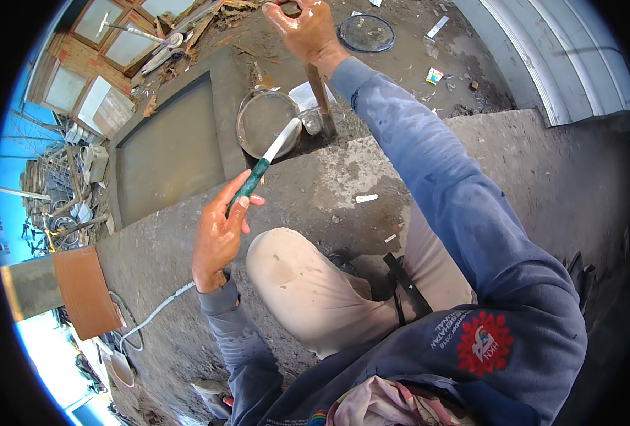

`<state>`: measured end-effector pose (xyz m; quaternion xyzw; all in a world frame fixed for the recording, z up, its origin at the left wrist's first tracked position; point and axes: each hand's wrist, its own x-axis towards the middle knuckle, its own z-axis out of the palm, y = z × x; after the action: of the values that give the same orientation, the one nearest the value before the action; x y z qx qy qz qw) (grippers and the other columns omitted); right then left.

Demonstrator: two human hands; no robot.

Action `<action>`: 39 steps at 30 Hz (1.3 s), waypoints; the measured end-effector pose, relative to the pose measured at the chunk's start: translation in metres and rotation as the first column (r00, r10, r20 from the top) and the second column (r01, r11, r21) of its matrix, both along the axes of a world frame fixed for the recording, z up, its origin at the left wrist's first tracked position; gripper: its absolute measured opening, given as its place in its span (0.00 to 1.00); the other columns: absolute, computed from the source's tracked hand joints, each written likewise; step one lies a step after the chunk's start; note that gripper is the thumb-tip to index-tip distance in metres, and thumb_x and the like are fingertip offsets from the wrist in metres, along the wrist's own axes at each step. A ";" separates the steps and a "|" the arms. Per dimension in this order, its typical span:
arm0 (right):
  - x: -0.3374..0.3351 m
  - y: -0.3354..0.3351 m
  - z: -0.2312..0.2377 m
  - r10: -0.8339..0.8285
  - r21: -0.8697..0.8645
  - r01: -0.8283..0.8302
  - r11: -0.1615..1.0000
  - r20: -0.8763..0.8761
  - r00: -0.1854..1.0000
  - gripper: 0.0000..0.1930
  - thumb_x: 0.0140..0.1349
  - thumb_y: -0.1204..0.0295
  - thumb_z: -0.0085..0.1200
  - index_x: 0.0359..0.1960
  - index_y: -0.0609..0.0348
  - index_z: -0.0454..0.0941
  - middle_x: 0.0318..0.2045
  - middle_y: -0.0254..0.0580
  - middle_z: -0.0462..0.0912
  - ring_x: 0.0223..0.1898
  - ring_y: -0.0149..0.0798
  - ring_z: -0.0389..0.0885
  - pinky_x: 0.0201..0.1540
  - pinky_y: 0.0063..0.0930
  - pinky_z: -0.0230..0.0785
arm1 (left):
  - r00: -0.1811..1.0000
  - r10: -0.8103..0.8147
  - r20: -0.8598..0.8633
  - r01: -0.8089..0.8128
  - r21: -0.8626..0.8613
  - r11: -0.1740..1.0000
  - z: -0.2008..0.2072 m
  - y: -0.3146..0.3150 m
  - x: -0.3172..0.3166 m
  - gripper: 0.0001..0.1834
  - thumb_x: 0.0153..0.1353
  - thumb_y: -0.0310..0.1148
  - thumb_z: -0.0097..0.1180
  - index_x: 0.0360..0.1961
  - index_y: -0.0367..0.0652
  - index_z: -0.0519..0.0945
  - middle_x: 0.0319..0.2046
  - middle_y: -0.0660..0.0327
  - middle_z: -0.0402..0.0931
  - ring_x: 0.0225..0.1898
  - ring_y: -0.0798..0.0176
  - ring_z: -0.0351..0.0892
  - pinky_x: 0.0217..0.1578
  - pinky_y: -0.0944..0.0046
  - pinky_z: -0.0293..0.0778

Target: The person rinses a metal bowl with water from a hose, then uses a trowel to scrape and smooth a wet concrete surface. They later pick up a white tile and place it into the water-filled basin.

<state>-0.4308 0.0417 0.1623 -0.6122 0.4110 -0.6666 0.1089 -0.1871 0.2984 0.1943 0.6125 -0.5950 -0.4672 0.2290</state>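
Observation:
My left hand (220,231) grips the green handle of a knife (264,167), its pale blade pointing up and away from me. The blade's tip overlaps the rim of a round bucket (247,145) of murky water. Reaching far forward, my right hand (308,32) is at the top edge of the view, its thumb and fingers curled together. What lies between those fingers, if anything, is cut off and cannot be made out. Below that wrist a wooden post (319,99) stands beside a clear plastic cup (310,122).
A rectangular basin (169,153) of brown water lies ahead to the left. Litter and a round black-rimmed piece (366,33) lie on the muddy ground. Corrugated metal sheeting (542,57) stands at right, window frames (95,99) at far left. A pale hose (160,307) runs along the left.

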 end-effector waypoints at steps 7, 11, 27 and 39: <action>-0.006 -0.003 0.006 -0.144 -0.330 0.074 0.941 -0.192 0.971 0.05 0.64 0.71 0.62 0.34 0.59 0.81 0.32 0.47 0.82 0.32 0.51 0.83 0.34 0.40 0.75 | 0.997 -0.069 0.043 0.067 0.045 0.997 -0.005 -0.003 -0.003 0.23 0.74 0.35 0.51 0.69 0.46 0.74 0.38 0.64 0.86 0.23 0.76 0.67 0.27 0.71 0.70; -0.008 0.004 0.012 -0.005 -0.213 -0.005 0.977 -0.045 0.999 0.06 0.65 0.71 0.60 0.35 0.60 0.80 0.30 0.48 0.81 0.31 0.51 0.83 0.33 0.40 0.74 | 0.992 -0.096 0.078 0.089 0.089 0.992 -0.009 -0.006 -0.006 0.23 0.74 0.35 0.50 0.69 0.46 0.74 0.37 0.64 0.86 0.24 0.75 0.68 0.27 0.70 0.70; -0.047 0.048 0.040 0.196 -0.005 -0.197 0.980 0.130 0.972 0.08 0.67 0.70 0.60 0.33 0.62 0.80 0.24 0.38 0.82 0.23 0.29 0.78 0.26 0.25 0.69 | 0.999 -0.038 0.013 0.039 -0.027 0.999 -0.072 -0.045 0.010 0.27 0.76 0.40 0.48 0.69 0.36 0.70 0.39 0.61 0.85 0.23 0.73 0.69 0.29 0.70 0.71; -0.115 0.020 0.024 0.321 0.067 -0.362 0.930 0.330 0.887 0.11 0.69 0.67 0.54 0.32 0.63 0.78 0.20 0.37 0.78 0.17 0.30 0.74 0.19 0.23 0.67 | 0.975 0.083 -0.205 -0.059 0.122 0.991 -0.131 -0.061 0.027 0.25 0.75 0.34 0.48 0.69 0.36 0.69 0.39 0.60 0.85 0.23 0.75 0.69 0.28 0.72 0.70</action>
<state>-0.5458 0.0619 0.1863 -0.5531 0.3155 -0.6983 0.3270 -0.1596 0.2370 0.0637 0.5929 -0.5173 -0.5542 0.2717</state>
